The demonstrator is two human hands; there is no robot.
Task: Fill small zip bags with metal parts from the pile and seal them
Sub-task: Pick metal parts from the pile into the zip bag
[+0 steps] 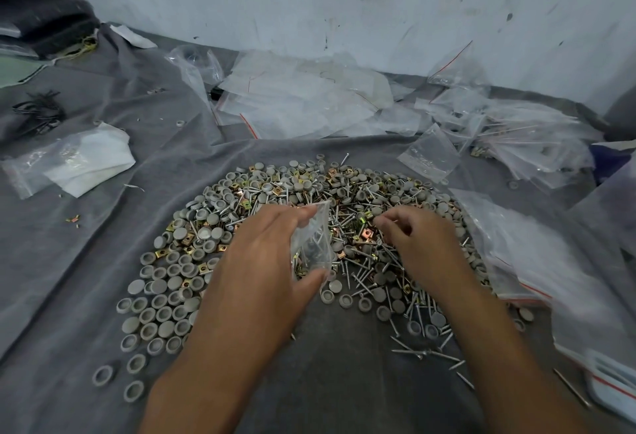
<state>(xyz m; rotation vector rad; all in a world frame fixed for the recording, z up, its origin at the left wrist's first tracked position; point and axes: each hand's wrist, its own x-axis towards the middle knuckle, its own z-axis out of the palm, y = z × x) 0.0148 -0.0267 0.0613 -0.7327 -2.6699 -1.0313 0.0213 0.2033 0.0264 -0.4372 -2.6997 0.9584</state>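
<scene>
- One grey cloth [86,261] covers the surface.
- One pile [261,199] of grey caps, screws and square clips, too many to count, lies centre.
- Two bare hands: the left hand [268,254] grips one small clear zip bag [311,244], part-filled with screws, over the pile; the right hand [423,241] pinches among screws, its catch hidden.
- Loose empty bags [309,96] lie behind, uncountable.

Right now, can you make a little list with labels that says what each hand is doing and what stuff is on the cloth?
left hand: holding a small zip bag, open, with some parts inside
right hand: fingers curled, picking at the pile
pile: grey caps, screws, brassy square clips
surface: grey cloth
empty bags: heaped behind the pile, by the wall
</scene>
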